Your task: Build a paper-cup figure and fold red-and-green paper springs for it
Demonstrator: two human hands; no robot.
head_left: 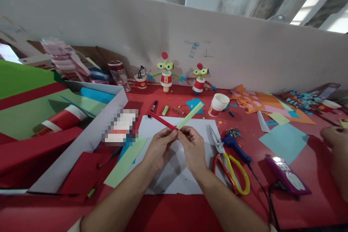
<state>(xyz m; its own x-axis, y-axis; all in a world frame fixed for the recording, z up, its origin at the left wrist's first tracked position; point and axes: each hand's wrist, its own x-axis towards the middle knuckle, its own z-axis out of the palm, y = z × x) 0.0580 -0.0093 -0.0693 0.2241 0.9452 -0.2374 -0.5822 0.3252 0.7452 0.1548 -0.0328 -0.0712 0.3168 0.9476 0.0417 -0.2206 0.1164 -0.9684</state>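
Over the white sheet (160, 185), my left hand (160, 146) and my right hand (193, 146) meet with their fingertips pinched together. Both are closed at the spot where a red paper strip (163, 120) and a light green paper strip (190, 115) join. The red strip points up and left, the green one up and right, forming a V. Which fingers press which strip is partly hidden. To the right of my right hand lie scissors (223, 156) with red and yellow handles. Past the strips lie a green folded paper spring (165, 110) and a red-and-green one (178, 111).
Two paper-cup robots (166, 79) (199, 84) stand by the wall, with stacked paper cups (218, 104) nearer. A blue glue gun (236, 148) and a purple corded device (288, 177) lie right. Another person's hand (337, 145) is at the right edge. An open box (81, 145) stands left.
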